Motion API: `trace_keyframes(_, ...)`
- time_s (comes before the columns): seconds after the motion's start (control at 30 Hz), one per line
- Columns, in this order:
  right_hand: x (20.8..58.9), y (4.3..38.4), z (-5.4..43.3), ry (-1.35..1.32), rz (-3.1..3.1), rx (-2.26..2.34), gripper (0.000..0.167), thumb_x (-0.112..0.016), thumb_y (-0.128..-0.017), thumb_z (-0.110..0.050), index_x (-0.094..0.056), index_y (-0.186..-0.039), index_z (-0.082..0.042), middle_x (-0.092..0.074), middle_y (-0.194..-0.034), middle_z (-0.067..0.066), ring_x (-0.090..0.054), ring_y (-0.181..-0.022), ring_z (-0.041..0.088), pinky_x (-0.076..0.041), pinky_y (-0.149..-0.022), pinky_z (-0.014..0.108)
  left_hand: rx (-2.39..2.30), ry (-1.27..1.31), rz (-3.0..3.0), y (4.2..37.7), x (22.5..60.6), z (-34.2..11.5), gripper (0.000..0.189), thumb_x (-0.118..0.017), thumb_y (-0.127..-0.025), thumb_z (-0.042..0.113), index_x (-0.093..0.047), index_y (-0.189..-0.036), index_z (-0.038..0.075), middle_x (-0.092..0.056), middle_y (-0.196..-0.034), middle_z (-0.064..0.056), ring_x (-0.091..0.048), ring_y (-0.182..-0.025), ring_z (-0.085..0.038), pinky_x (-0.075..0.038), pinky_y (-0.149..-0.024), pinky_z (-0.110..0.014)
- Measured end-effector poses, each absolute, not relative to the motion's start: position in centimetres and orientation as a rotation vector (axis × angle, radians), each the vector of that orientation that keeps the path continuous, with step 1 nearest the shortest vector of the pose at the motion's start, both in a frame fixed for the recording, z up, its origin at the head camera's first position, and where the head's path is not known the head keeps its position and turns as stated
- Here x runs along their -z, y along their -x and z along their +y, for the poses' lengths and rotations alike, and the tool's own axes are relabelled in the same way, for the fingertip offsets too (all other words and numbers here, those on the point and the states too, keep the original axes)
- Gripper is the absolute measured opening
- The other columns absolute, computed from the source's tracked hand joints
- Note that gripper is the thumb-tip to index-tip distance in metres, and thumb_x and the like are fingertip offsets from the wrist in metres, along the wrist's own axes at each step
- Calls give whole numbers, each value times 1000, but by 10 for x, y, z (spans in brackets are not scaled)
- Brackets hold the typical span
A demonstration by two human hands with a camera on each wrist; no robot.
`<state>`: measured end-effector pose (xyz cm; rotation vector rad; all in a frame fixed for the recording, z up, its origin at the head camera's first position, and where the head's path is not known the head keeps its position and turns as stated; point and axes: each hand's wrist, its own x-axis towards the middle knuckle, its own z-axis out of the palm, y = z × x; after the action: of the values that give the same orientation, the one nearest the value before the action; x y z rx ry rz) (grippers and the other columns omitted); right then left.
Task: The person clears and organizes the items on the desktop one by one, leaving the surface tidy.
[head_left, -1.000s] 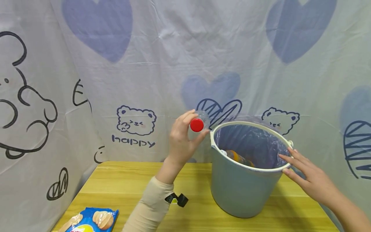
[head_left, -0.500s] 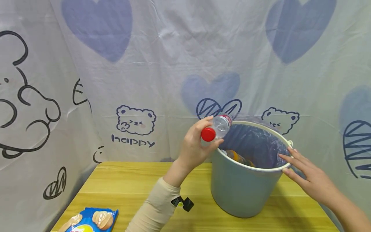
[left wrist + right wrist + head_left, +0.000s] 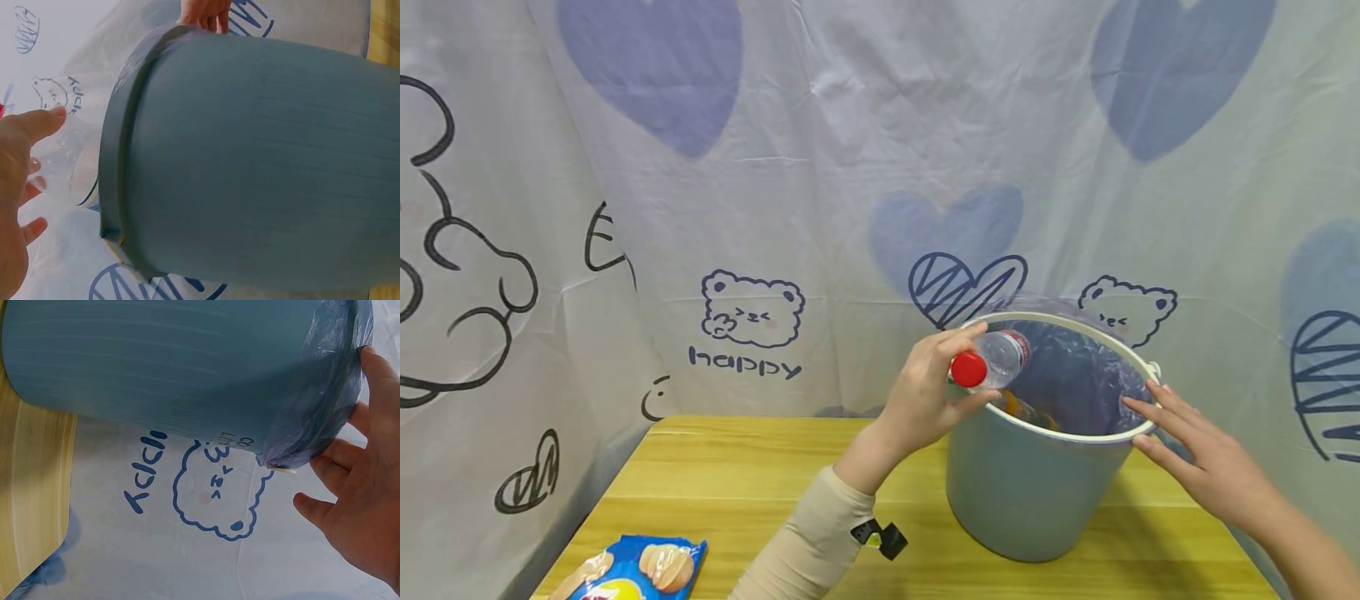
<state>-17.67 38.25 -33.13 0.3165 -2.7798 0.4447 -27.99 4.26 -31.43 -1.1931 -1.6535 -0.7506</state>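
My left hand (image 3: 928,387) holds a clear plastic bottle (image 3: 1002,357) with a red cap (image 3: 968,368) between thumb and fingers. It tilts base-first over the left side of the opening of a grey-blue bucket (image 3: 1030,500). In the left wrist view the left thumb (image 3: 47,122) and spread fingertips are beside the bucket's rim, around the see-through bottle (image 3: 84,169). With fairly straight fingers, my right hand (image 3: 1210,458) touches the rim on the right; the right wrist view shows these fingers against the purple liner bag (image 3: 322,400). Inside the bucket lies an orange-labelled bottle (image 3: 1015,407), partly hidden.
The bucket stands on a yellow wood-grain table (image 3: 737,467). A blue chip bag (image 3: 632,571) lies at the table's front left. Behind hangs a white curtain (image 3: 850,125) printed with hearts and bears.
My left hand has carried the red-capped bottle right and down, from left of the bucket to over its opening. My right hand has stayed at the rim.
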Motion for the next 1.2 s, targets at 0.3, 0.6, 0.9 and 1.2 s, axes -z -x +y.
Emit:
trace_keyframes(0.3, 333, 177, 383, -319, -2777, -438, 50, -53, -99, -37, -44, -147, -25, -20, -162, 14, -20, -146, 48, -26, -87, 80, 614, 1237, -1705, 275, 320, 57, 56, -82, -77, 35, -52, -118, 11, -61, -124, -7, -59, -114, -18, -47, -100, -29)
trace_keyframes(0.6, 333, 177, 382, -308, -2778, -445, 50, -53, -99, -37, -44, -146, -23, -20, -163, 14, -20, -146, 47, -27, -88, 80, 530, 1218, -1723, 269, 323, 61, 37, -76, -82, 33, -65, -111, 12, -65, -114, -1, -59, -111, -15, -46, -100, -29)
trace_keyframes(0.9, 334, 176, 382, -325, -2758, -463, 49, -54, -99, -35, -45, -146, -24, -20, -162, 13, -17, -148, 44, -27, -87, 79, 407, 1237, -1782, 266, 333, 65, 48, -70, -84, 51, -67, -119, 18, -66, -118, 4, -57, -114, -14, -44, -101, -28)
trace_keyframes(1.2, 333, 179, 382, -318, -2764, -466, 49, -54, -99, -35, -46, -146, -23, -20, -163, 13, -16, -148, 43, -27, -87, 80, 356, 1244, -1832, 264, 335, 65, 49, -66, -86, 55, -66, -125, 25, -63, -124, 4, -53, -120, -16, -42, -104, -32)
